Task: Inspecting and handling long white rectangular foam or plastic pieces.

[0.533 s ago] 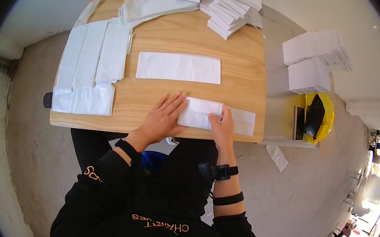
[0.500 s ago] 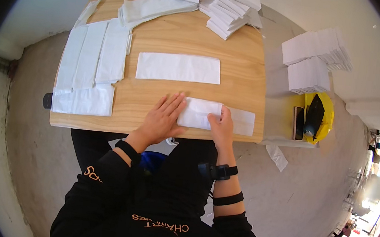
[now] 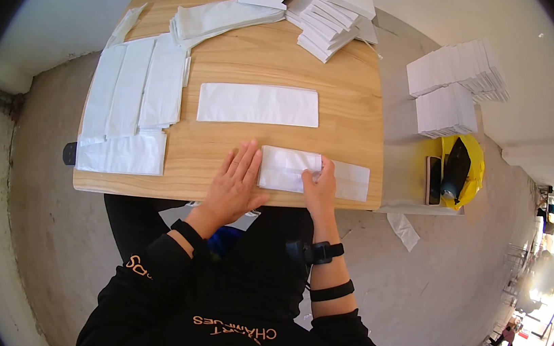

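Note:
A thin white folded sheet (image 3: 289,170) lies at the table's near edge, its right part a single, slightly see-through layer. My right hand (image 3: 321,183) grips the edge of its folded part between thumb and fingers. Flat on the wood just left of it rests my left hand (image 3: 237,177), fingers stretched out and holding nothing. Farther up the table lies another white folded strip (image 3: 259,105), touched by neither hand. Whether these pieces are plastic or paper I cannot tell.
White strips lie in overlapping rows (image 3: 137,89) on the left of the wooden table (image 3: 249,54). A white stack (image 3: 226,20) and scattered white boxes (image 3: 328,25) are at the back. To the right are more white stacks (image 3: 445,110), a phone (image 3: 433,180) and a yellow bag (image 3: 475,169).
My left hand has slid slightly left and down, away from the folded sheet's left edge. My right hand keeps its grip. The whole view has shifted a little.

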Action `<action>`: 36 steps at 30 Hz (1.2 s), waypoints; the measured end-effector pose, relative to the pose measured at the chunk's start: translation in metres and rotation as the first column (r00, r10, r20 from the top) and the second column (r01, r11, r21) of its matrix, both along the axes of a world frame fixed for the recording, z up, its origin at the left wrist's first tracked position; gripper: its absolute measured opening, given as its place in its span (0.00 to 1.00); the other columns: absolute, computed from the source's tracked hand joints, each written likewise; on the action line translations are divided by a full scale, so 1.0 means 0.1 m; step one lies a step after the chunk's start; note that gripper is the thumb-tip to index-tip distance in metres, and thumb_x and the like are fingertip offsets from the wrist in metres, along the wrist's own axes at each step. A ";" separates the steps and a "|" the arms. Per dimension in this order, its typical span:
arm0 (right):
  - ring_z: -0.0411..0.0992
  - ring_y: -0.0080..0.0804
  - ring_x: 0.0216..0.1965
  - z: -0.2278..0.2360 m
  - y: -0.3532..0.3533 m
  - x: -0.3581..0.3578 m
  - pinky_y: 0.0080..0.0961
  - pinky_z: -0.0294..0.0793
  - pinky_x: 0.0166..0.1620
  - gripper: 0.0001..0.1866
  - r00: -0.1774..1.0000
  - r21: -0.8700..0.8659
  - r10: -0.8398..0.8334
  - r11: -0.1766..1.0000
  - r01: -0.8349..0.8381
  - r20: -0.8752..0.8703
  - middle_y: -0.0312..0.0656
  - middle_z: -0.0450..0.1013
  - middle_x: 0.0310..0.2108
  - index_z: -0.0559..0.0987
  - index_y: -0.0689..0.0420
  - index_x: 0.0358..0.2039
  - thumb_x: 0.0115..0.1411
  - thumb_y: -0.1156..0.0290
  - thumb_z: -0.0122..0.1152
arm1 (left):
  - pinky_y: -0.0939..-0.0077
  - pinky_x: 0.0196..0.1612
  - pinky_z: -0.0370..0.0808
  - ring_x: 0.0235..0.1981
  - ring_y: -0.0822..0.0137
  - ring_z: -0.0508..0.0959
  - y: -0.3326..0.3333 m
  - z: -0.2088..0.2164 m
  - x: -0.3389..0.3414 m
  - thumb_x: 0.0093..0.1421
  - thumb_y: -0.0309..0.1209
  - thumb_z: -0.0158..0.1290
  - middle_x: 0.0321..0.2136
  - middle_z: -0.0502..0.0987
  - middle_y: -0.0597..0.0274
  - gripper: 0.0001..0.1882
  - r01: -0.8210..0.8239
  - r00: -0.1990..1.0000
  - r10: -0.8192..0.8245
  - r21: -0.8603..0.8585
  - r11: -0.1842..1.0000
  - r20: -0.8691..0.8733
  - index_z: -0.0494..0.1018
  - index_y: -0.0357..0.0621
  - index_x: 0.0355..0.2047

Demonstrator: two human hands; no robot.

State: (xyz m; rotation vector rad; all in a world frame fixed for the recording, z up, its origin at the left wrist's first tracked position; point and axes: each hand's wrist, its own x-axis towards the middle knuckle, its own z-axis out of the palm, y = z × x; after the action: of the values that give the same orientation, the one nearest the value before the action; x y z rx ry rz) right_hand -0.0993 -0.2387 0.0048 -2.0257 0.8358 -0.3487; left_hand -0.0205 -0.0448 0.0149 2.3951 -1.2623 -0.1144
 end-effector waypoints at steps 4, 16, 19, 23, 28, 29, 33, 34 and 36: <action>0.74 0.47 0.37 -0.01 0.00 0.01 0.37 0.73 0.42 0.27 1.000 0.001 -0.011 1.000 0.011 0.001 0.56 0.74 0.38 0.65 0.64 0.55 0.55 0.70 0.56 | 0.55 0.69 0.47 0.69 0.49 0.49 -0.02 0.01 -0.01 0.55 0.50 0.57 0.68 0.48 0.43 0.49 0.046 0.999 -0.046 0.019 0.999 -0.001 0.49 0.30 0.65; 0.74 0.43 0.35 0.19 -0.05 -0.07 0.36 0.73 0.40 0.26 1.000 -0.024 -0.002 1.000 0.001 -0.031 0.52 0.74 0.36 0.67 0.64 0.53 0.54 0.71 0.59 | 0.57 0.69 0.44 0.70 0.55 0.49 -0.07 -0.01 -0.03 0.59 0.57 0.47 0.68 0.50 0.49 0.45 0.106 0.991 -0.115 0.124 0.987 0.070 0.52 0.34 0.65; 0.74 0.37 0.34 0.17 -0.27 -0.25 0.33 0.73 0.38 0.25 0.992 -0.125 -0.028 0.992 0.013 -0.124 0.46 0.73 0.36 0.68 0.62 0.53 0.54 0.73 0.61 | 0.56 0.69 0.44 0.70 0.56 0.49 -0.09 0.01 -0.03 0.59 0.58 0.46 0.68 0.50 0.49 0.45 0.116 0.989 -0.125 0.111 0.987 0.080 0.53 0.35 0.65; 0.71 0.35 0.36 0.39 -0.21 -0.22 0.31 0.73 0.39 0.22 0.993 -0.268 0.015 0.962 -0.045 -0.113 0.42 0.68 0.36 0.74 0.56 0.50 0.52 0.75 0.63 | 0.56 0.69 0.44 0.70 0.55 0.49 -0.07 -0.01 -0.02 0.59 0.59 0.45 0.68 0.50 0.49 0.45 0.108 0.989 -0.119 0.120 0.987 0.091 0.53 0.36 0.65; 0.69 0.40 0.42 0.36 -0.20 -0.24 0.33 0.71 0.45 0.23 0.953 -0.268 0.271 0.916 -0.299 -0.136 0.43 0.66 0.39 0.76 0.53 0.48 0.48 0.76 0.66 | 0.54 0.69 0.46 0.69 0.58 0.52 -0.08 -0.02 -0.02 0.54 0.59 0.50 0.68 0.52 0.54 0.47 0.088 0.988 -0.097 0.081 0.993 0.116 0.56 0.39 0.65; 0.68 0.41 0.43 0.34 -0.24 -0.25 0.33 0.71 0.45 0.24 0.953 -0.225 0.268 0.929 -0.294 -0.141 0.44 0.65 0.39 0.76 0.53 0.48 0.47 0.76 0.66 | 0.54 0.69 0.45 0.69 0.56 0.51 -0.08 0.00 -0.02 0.56 0.60 0.48 0.68 0.51 0.52 0.47 0.103 0.989 -0.112 0.096 0.990 0.094 0.54 0.39 0.65; 0.68 0.40 0.41 0.31 -0.33 -0.24 0.31 0.70 0.47 0.25 0.946 -0.135 0.270 0.946 -0.295 -0.177 0.43 0.64 0.37 0.76 0.53 0.48 0.46 0.78 0.67 | 0.53 0.69 0.44 0.70 0.54 0.49 -0.07 0.10 0.00 0.56 0.61 0.48 0.69 0.49 0.50 0.48 0.133 0.990 -0.137 0.118 0.984 0.025 0.52 0.39 0.67; 0.68 0.40 0.41 0.32 -0.34 -0.24 0.31 0.70 0.47 0.25 0.947 -0.138 0.269 0.946 -0.294 -0.176 0.43 0.64 0.37 0.76 0.53 0.48 0.46 0.78 0.67 | 0.53 0.69 0.44 0.70 0.54 0.49 -0.07 0.10 0.00 0.56 0.61 0.48 0.69 0.49 0.50 0.48 0.133 0.990 -0.137 0.116 0.984 0.027 0.52 0.39 0.67; 0.69 0.38 0.40 0.36 -0.36 -0.20 0.32 0.71 0.45 0.22 0.918 -0.168 0.295 0.924 -0.345 -0.264 0.43 0.65 0.37 0.77 0.53 0.46 0.47 0.76 0.66 | 0.51 0.68 0.45 0.69 0.52 0.51 -0.06 0.10 0.01 0.55 0.56 0.52 0.67 0.53 0.48 0.46 0.137 0.990 -0.138 0.063 0.989 0.023 0.55 0.39 0.65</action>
State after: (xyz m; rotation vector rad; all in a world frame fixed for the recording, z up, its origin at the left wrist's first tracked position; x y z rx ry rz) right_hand -0.1196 -0.2743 0.0411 -2.3934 0.6057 -0.0095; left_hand -0.0193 -0.0510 0.0251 2.3666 -1.4566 -0.1645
